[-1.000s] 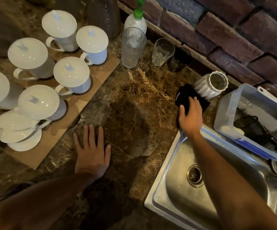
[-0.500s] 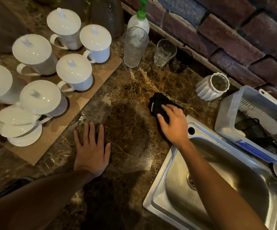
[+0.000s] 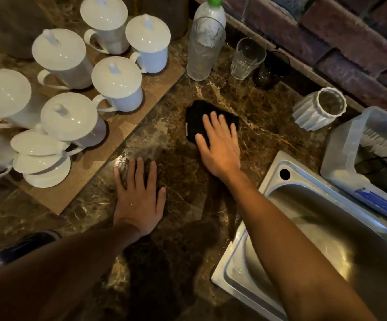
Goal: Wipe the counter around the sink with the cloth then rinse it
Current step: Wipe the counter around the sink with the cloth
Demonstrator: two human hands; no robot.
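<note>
Counted relative to the sink (image 3: pixel 287 181):

- Lidded white mugs (image 3: pixel 118 85): six at least, left of the sink on the board (image 3: pixel 123 133); further ones are cut off at the frame edge.
- Loose white lids (image 3: pixel 37 143): stacked, count uncertain.
- Clear glasses (image 3: pixel 247 59): two beyond it.
- Dark glass (image 3: pixel 272 70): one.
- Ribbed white cup (image 3: pixel 317 110): one.
- Black cloth (image 3: pixel 199 119): one.
- Hands: two.

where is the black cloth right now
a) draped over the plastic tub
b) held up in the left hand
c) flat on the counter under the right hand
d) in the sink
c: the black cloth lies on the counter with the right hand pressing flat on it, left of the sink.
</note>
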